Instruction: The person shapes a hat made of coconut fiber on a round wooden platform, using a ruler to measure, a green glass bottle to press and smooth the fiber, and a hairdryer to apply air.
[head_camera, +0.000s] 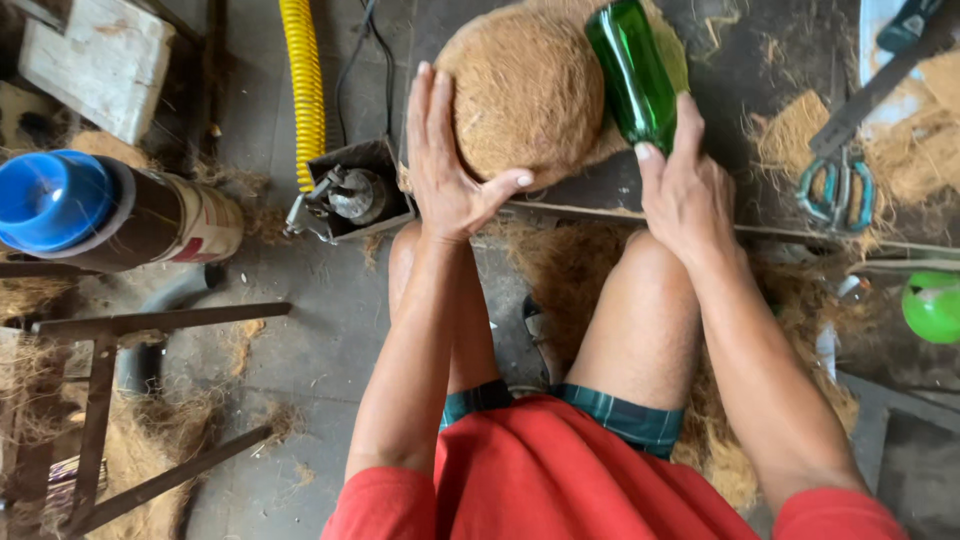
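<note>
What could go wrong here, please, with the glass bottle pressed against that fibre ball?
1. The right hand grips the green bottle by one end only, tilted against the fibre ball; it might slip or crack, and bare knees sit just below.
2. The left hand steadies the ball only from the side, so it could roll off the board.
3. Scissors lie nearby among loose fibre, easy to brush against.

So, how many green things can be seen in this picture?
2: a green glass bottle in the right hand, pressed on the fibre ball, and a bright green round object at the right edge.
</note>
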